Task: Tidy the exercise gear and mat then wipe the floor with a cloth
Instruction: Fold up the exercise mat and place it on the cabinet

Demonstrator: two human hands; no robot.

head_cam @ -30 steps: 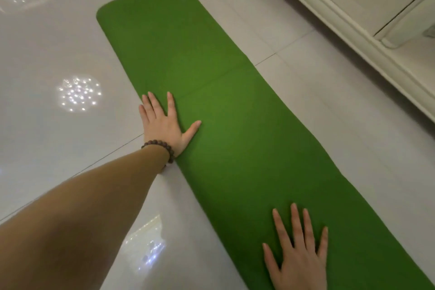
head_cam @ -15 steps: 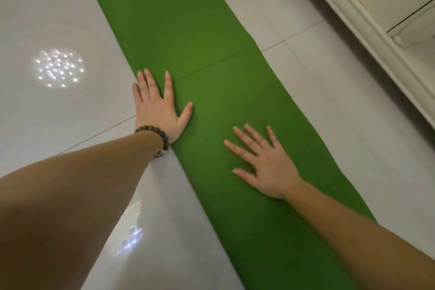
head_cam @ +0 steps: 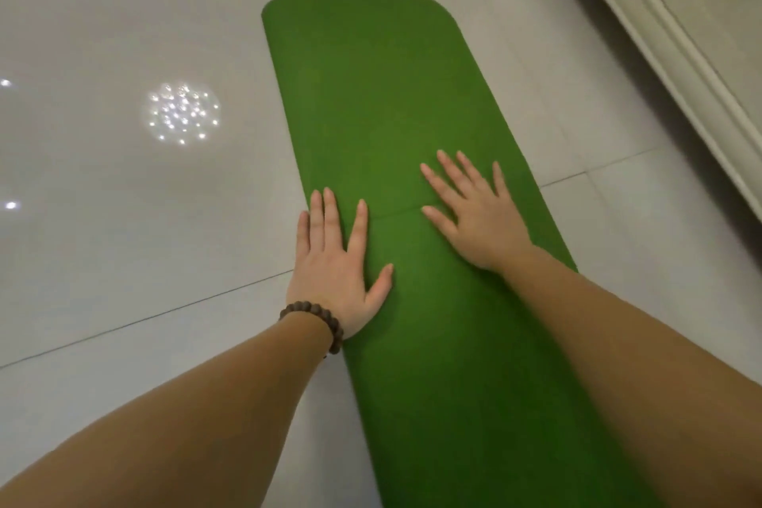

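Left hand (head_cam: 336,268), a beaded bracelet (head_cam: 319,318) at its wrist, pressed flat on the near-left edge of the green mat (head_cam: 383,95), fingers straight and spread, little finger over the edge. Just beyond, right hand (head_cam: 474,214) flat on the mat, fingers splayed wide. Mat lies lengthwise on the glossy tiled floor (head_cam: 123,239); rounded far end near a white skirting (head_cam: 668,54).

Matt, felt-like green mat (head_cam: 383,95), glossy pale floor tiles (head_cam: 123,219), dark bracelet (head_cam: 317,320) beads, perhaps wood
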